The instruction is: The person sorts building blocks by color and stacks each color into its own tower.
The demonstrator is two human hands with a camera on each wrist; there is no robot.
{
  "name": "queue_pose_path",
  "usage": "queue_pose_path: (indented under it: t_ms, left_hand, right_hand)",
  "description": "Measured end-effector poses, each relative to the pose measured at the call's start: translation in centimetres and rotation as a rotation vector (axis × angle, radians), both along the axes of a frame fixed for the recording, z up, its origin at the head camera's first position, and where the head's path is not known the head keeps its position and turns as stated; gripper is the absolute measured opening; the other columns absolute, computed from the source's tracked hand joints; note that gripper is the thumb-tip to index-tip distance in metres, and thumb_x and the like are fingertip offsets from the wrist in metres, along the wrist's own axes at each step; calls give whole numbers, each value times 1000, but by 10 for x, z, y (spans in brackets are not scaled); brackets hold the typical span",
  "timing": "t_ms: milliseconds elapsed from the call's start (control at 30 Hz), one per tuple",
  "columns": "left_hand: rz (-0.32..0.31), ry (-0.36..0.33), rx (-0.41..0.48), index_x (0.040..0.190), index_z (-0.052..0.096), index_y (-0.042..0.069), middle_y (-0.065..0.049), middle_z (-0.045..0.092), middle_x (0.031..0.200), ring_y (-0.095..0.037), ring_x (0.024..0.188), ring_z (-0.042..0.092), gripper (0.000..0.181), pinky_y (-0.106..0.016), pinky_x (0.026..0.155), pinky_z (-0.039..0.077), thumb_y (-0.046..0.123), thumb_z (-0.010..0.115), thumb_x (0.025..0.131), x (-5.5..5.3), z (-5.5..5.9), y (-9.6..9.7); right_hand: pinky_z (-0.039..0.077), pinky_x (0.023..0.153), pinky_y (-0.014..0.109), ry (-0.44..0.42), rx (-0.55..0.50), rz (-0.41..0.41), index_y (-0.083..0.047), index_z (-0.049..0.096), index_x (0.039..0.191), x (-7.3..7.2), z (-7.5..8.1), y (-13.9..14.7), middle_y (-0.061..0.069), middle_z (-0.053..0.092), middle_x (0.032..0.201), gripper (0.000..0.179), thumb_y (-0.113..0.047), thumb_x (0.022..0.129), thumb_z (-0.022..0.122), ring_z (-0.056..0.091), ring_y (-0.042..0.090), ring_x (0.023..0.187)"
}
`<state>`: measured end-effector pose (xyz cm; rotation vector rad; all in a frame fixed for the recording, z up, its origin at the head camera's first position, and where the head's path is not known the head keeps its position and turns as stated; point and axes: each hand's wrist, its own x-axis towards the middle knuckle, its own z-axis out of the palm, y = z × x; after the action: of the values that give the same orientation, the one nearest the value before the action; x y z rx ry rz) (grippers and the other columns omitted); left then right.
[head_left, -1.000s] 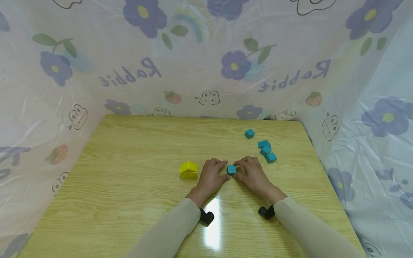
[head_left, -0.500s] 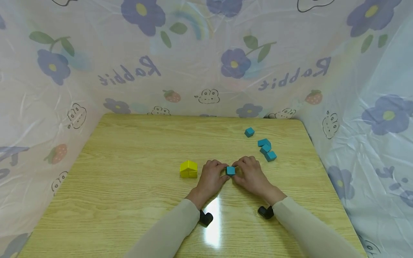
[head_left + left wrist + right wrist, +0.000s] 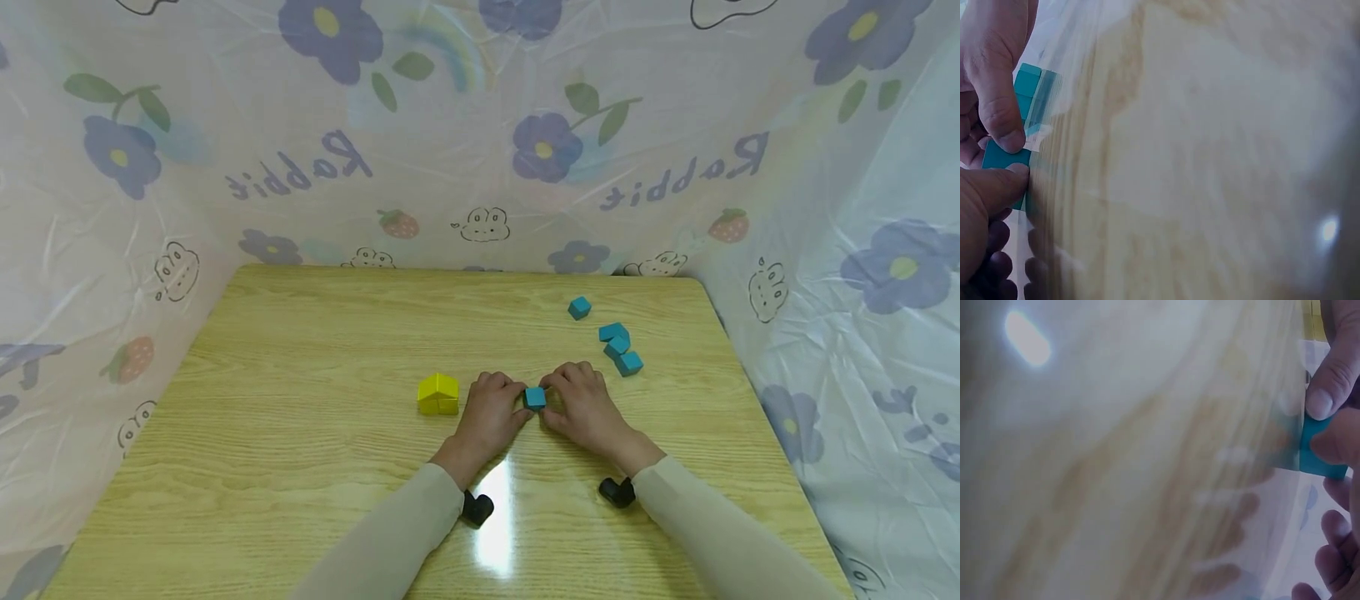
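Observation:
In the head view a small blue block (image 3: 535,398) stands on the wooden table between the two hands. My left hand (image 3: 489,417) pinches it from the left, thumb in front and fingers behind. From the other side my right hand (image 3: 588,410) pinches the same block. Both thumbs press the near face of the blue block (image 3: 1000,156) in the left wrist view. The right wrist view shows the blue block (image 3: 1317,450) partly covered by thumbs. Just left of my left hand is a yellow block group (image 3: 438,394), shaped like a small house.
Several blue blocks (image 3: 618,346) lie close together at the right of the table (image 3: 315,467), touching or nearly so. A single blue block (image 3: 580,308) lies farther back. A patterned curtain (image 3: 450,167) encloses the back and sides.
The blue block between the hands has shifted slightly left and nearer. My left hand has closed in on it. The yellow group and the other blue blocks stay put.

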<state>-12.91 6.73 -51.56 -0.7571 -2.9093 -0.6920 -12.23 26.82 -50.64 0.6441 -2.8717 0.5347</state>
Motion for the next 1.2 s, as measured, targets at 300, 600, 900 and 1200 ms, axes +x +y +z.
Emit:
queue_pose_path:
  t_ms: [300, 600, 900, 1200]
  left_hand:
    - [-9, 7, -13, 125, 66, 15, 1, 59, 110, -18, 104, 49, 41, -35, 94, 40, 39, 68, 92, -1, -1, -1]
    - [-44, 0, -14, 124, 64, 16, 1, 56, 111, -18, 104, 47, 39, -35, 94, 39, 39, 66, 93, -4, -1, -3]
    - [-18, -56, 60, 124, 65, 17, 3, 59, 112, -17, 103, 49, 40, -37, 94, 37, 40, 68, 91, -7, -9, -4]
    - [36, -102, 118, 122, 69, 20, 6, 63, 108, -16, 102, 51, 40, -36, 95, 38, 42, 70, 88, -9, -9, -2]
  right_hand:
    - [34, 82, 40, 0, -16, -4, -19, 64, 112, -2, -4, 0, 1, 55, 108, 32, -29, 83, 75, 45, 25, 99]
    - [33, 80, 38, 6, -9, -5, -20, 64, 111, -3, -5, 1, 1, 55, 107, 32, -30, 83, 75, 46, 24, 98]
    - [34, 81, 39, -15, -35, -7, -20, 64, 111, -3, -5, 2, 1, 56, 107, 32, -30, 83, 75, 45, 24, 97]
    - [35, 85, 42, -58, -71, -30, -21, 63, 112, -4, -6, 3, -1, 55, 107, 33, -30, 83, 76, 45, 23, 98]
